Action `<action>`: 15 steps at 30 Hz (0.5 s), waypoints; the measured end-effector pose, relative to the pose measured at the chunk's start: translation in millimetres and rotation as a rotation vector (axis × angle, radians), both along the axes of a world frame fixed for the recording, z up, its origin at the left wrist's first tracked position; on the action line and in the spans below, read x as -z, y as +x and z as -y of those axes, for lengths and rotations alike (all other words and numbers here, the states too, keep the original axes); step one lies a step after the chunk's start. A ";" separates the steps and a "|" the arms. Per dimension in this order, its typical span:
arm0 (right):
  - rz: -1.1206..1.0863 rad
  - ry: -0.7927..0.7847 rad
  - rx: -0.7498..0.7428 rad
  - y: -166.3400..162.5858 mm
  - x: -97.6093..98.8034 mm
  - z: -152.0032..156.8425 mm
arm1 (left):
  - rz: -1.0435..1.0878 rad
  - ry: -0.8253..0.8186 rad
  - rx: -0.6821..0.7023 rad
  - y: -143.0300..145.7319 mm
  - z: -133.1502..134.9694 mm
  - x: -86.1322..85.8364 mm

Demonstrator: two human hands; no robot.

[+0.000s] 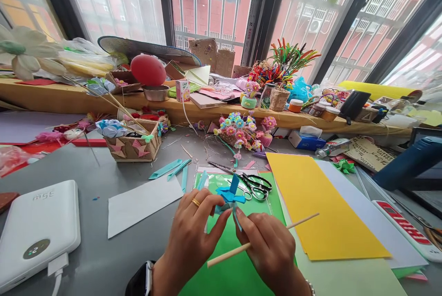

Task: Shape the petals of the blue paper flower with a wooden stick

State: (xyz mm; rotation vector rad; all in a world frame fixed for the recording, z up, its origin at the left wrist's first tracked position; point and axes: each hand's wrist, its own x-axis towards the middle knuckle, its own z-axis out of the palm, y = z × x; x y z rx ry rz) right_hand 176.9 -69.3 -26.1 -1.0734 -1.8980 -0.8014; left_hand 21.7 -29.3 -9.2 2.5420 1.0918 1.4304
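Between my two hands is a blue folded-paper piece (230, 194) with one flap standing up. My left hand (193, 227) pinches its left side between thumb and fingers. On its lower right, my right hand (267, 245) grips a paler blue part with thumb and forefinger. A thin wooden stick (229, 254) also passes through my right hand, slanting up to the right. Beneath lies a green sheet (210, 273). Black-handled scissors (257, 188) rest just beyond the paper piece. Several folded blue paper strips (167, 168) lie further left.
A white paper sheet (145, 206) and a white power bank (37, 236) lie left. Yellow paper (324, 208) covers other sheets on the right, near a power strip (407, 229). Behind stand a cardboard basket (134, 146), small crocheted flowers (238, 130) and a crowded ledge (207, 112).
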 end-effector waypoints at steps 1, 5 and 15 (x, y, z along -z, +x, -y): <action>0.000 0.001 -0.004 -0.1 -0.2 0.1 | -0.007 -0.003 -0.002 0.2 -0.2 -0.1; -0.001 0.004 -0.005 -0.2 -1.2 1.5 | -0.031 0.015 -0.011 0.6 -0.7 1.5; -0.012 0.030 0.010 -0.7 -2.3 4.0 | -0.027 0.129 -0.086 3.4 2.3 1.3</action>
